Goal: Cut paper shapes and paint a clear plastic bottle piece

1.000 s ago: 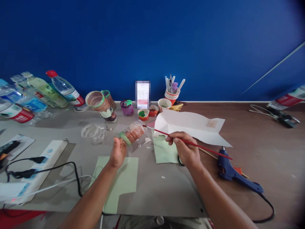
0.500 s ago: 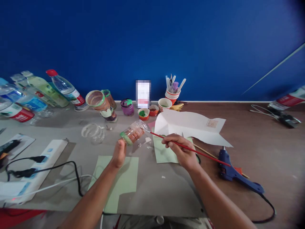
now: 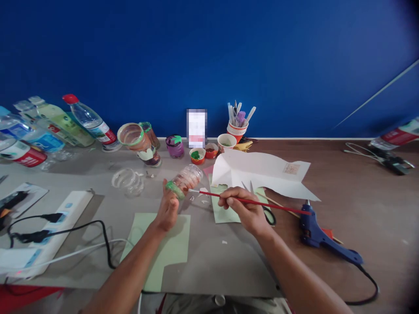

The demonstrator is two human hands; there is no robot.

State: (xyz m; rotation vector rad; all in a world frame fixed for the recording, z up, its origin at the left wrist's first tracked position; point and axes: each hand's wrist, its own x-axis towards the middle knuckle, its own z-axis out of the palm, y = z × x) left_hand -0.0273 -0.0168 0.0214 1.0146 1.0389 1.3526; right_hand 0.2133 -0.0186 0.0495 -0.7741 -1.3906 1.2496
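My left hand (image 3: pixel 168 211) is closed on a clear plastic bottle piece (image 3: pixel 188 176), tilted with its green-painted end toward my palm. Some of those fingers are hidden by the bottle. A red-handled paintbrush (image 3: pixel 240 200) is pinched in my right hand (image 3: pixel 247 209), its tip close to the bottle's side near the green band; whether it touches I cannot tell. Behind the bottle stand a small cup of green paint (image 3: pixel 197 156) and a cup of reddish-brown paint (image 3: pixel 211 151). Under my right hand lie scissors (image 3: pixel 269 215) on green paper (image 3: pixel 225 213).
Painted bottle cups (image 3: pixel 132 137) and a purple pot (image 3: pixel 175 147) stand at the back. Bottles (image 3: pixel 94 124) line the left, behind a power strip (image 3: pixel 65 231) with cables. A blue glue gun (image 3: pixel 314 231) and curled white paper (image 3: pixel 258 168) lie right.
The paintbrush tip has moved left and down, from the bottle's clear far end to near its green band. My left hand has turned and shifted slightly around the bottle.
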